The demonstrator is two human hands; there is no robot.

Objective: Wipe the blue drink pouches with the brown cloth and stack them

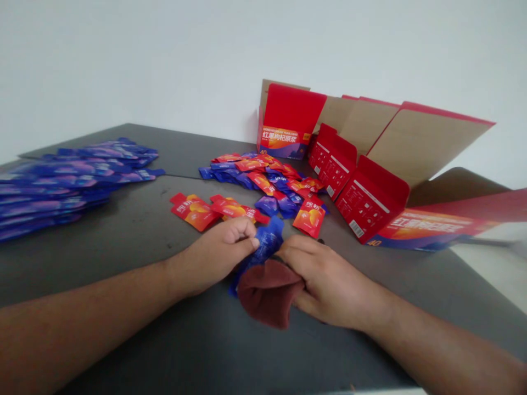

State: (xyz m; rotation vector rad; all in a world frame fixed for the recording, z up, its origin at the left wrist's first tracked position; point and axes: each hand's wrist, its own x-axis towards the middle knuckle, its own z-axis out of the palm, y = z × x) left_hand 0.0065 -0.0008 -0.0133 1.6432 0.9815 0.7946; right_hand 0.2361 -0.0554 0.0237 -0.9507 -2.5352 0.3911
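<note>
Head view: work looks partway, one blue pouch (269, 238) in hand at frame centre, just below the mixed pile (263, 181) of red and blue pouches. What's done: that pouch is off the table and up against a brown cloth (269, 293); my read is a handling step mid-way, can't tell if wiping or just overlap. What's left: mixed pile lies loose at centre, blue stack (82, 175) sits in layers at the left edge, and the cartons (373, 197) at right, plus the back carton (284, 142) upper centre, all have lids up, none closed. Can't see into them, so fill level unknown. Which pouches in the pile are finished, also can't tell. Left hand (218, 252): nearly closed, thumb against curled fingers, pinching the pouch near its upper end; pouch runs tilted from there down-left behind the cloth. Right hand (329, 280): closed round the bunched cloth, knuckles up, fingertips partly hidden; cloth overlaps the lower part of the pouch, finger contact with the pouch itself unclear. Loose red pouches (193, 211) lie flat on the dark table (193, 351) just beyond the left hand, another red pouch (309, 215) just beyond the right.
</note>
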